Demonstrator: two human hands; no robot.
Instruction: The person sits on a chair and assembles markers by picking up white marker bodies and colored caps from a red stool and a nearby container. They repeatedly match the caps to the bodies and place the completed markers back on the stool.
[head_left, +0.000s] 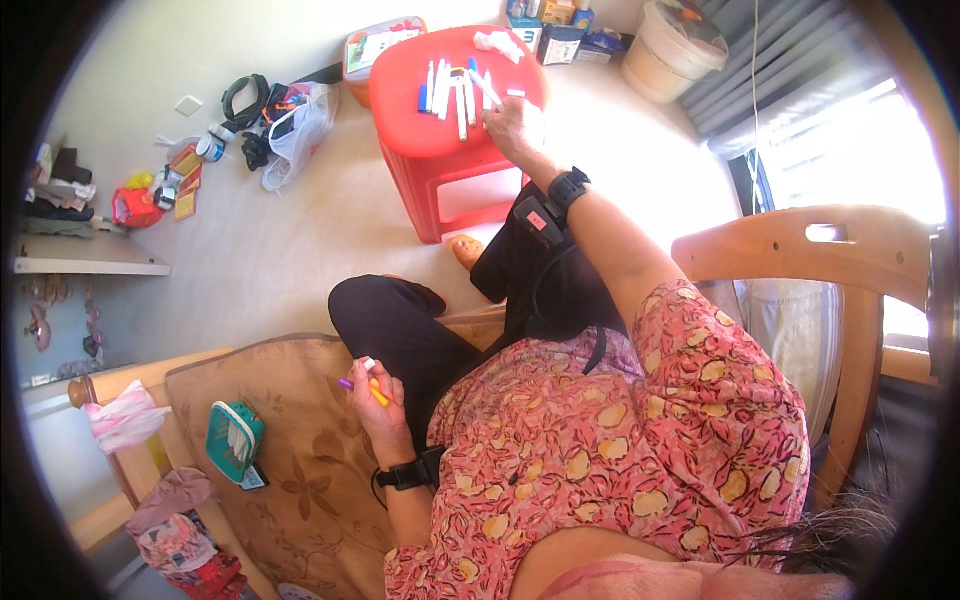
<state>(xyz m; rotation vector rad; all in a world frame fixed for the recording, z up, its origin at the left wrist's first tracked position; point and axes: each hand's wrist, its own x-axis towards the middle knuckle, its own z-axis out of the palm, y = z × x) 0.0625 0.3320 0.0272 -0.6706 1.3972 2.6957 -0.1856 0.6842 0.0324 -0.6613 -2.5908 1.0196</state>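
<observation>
My right hand (519, 129) reaches over a red plastic stool (409, 142). Its fingers are closed around the end of a white pen (485, 88), probably a marker. Several white marker pens (444, 94) lie side by side on the seat near it, one with a blue end. Crumpled white tissue (499, 45) rests at the seat's far edge. Close to my left knee, my left hand (381, 409) is curled around small coloured pieces: a purple one (346, 383), a yellow-orange one (379, 396) and a white one (368, 364). Whether these are caps or pens is partly hidden by the fingers.
A teal basket (236, 442) with white items stands on the brown-covered seat (300, 450) to my left. A wooden armrest (795, 244) rises at right. Bags (300, 135) and boxes (187, 180) sit on the floor, and a lidded bucket (671, 56) stands by the curtain.
</observation>
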